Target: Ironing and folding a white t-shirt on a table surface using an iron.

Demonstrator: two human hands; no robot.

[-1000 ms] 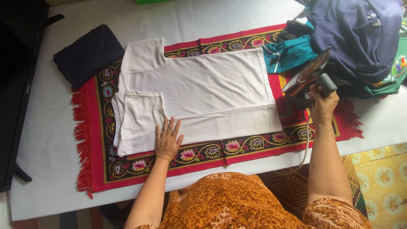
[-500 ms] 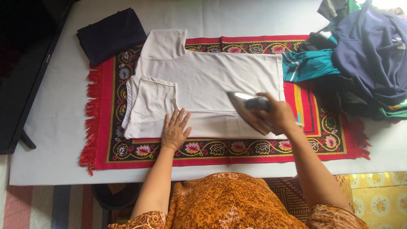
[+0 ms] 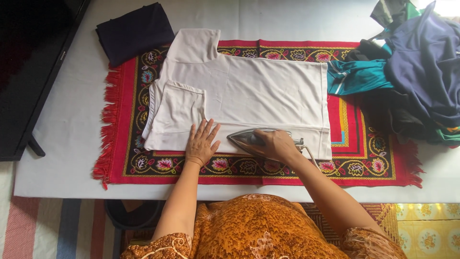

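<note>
Ironing is under way on the white shirt (image 3: 258,91), which lies flat on the red patterned mat (image 3: 369,144) across my table (image 3: 62,129), one sleeve folded in over the body. My right hand (image 3: 275,145) is closed around the handle of the iron (image 3: 244,139), fingers wrapped tight, and its soleplate sits on the shirt's near edge, nose pointing toward my left. My left hand (image 3: 201,143) lies flat just beside the iron's tip, fingers spread and holding nothing, pressing the cloth down where the folded sleeve meets the body.

Judging by how things lie, the wide middle of the shirt looks smooth, while the strip along the near hem is what I have under the iron now. The folded sleeve and the neck end show a few soft creases, so I take those as not yet pressed.

Beyond the mat's far left corner rests a folded dark cloth (image 3: 134,31), which looks finished. At my right a heap of clothes (image 3: 421,72), navy, teal and green, sits rumpled, so I judge that most of the work is left.
</note>
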